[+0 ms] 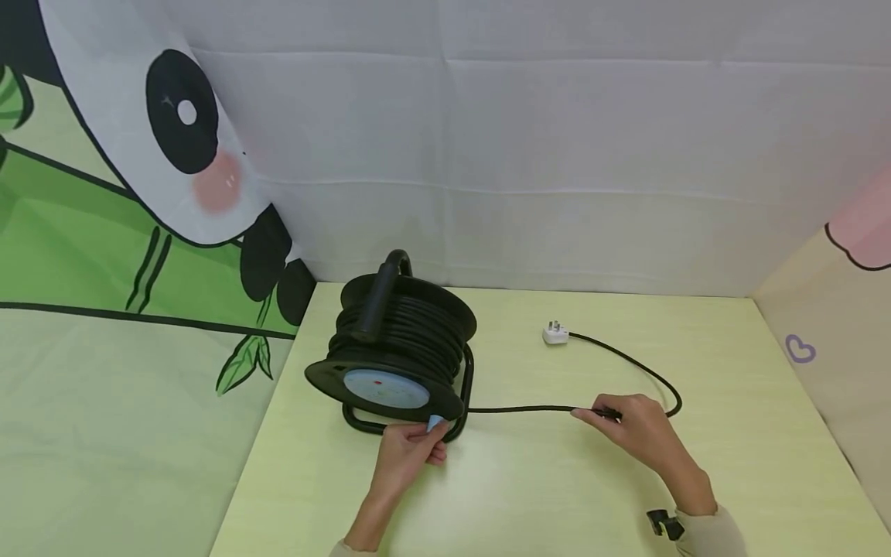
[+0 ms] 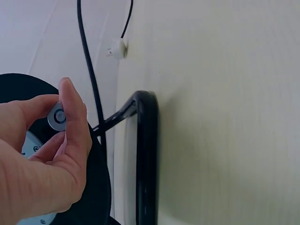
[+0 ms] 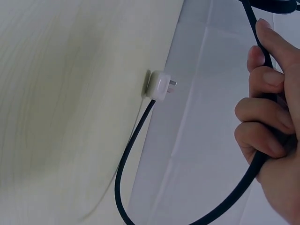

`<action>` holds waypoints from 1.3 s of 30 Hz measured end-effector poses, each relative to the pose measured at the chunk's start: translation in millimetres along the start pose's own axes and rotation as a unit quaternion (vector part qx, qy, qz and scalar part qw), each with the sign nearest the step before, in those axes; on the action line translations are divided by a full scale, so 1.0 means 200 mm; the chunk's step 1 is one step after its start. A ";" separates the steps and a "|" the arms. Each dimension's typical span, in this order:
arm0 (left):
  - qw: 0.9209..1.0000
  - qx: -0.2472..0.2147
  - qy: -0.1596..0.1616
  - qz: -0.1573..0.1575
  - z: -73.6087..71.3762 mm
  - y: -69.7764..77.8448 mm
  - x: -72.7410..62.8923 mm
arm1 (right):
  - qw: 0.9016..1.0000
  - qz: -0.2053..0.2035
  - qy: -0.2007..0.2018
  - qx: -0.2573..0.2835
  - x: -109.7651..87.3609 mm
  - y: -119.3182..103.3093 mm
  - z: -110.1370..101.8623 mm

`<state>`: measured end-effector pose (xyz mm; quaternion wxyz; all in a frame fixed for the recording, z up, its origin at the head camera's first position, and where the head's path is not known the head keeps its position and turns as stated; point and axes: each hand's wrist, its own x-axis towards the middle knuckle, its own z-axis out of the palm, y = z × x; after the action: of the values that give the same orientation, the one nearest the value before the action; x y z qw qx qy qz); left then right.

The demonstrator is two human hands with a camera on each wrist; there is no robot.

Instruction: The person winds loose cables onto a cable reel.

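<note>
A black cable reel (image 1: 400, 333) wound with cable stands tilted on its tubular frame (image 2: 147, 164) at the left of the table. My left hand (image 1: 407, 458) pinches the reel's small light-blue crank knob (image 1: 434, 422) between thumb and fingers; the left wrist view shows the round end of the knob (image 2: 57, 117). From the reel a black cable (image 1: 518, 408) runs right to my right hand (image 1: 643, 433), whose fingers curl round it. Beyond that hand the cable (image 3: 121, 173) loops back to a white plug (image 1: 555, 333), prongs pointing up in the head view.
The pale yellow table (image 1: 557, 495) meets a white cloth backdrop (image 1: 592, 155) behind the reel and plug. A printed cartoon cloth (image 1: 139, 402) lies along the left side. At the right sleeve a small black clip (image 1: 664, 524) shows.
</note>
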<state>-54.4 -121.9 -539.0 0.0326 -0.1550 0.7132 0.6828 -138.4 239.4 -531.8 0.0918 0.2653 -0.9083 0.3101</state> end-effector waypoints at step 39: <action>0.988 -0.032 0.148 -0.043 -0.57 0.02 0.06 | 0.992 -0.099 0.073 0.022 -0.02 0.04 -0.15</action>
<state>-48.0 -236.5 -531.0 -0.0491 -0.2857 0.6807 0.6727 -139.3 265.6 -514.2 0.1820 0.3326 -0.8613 0.3383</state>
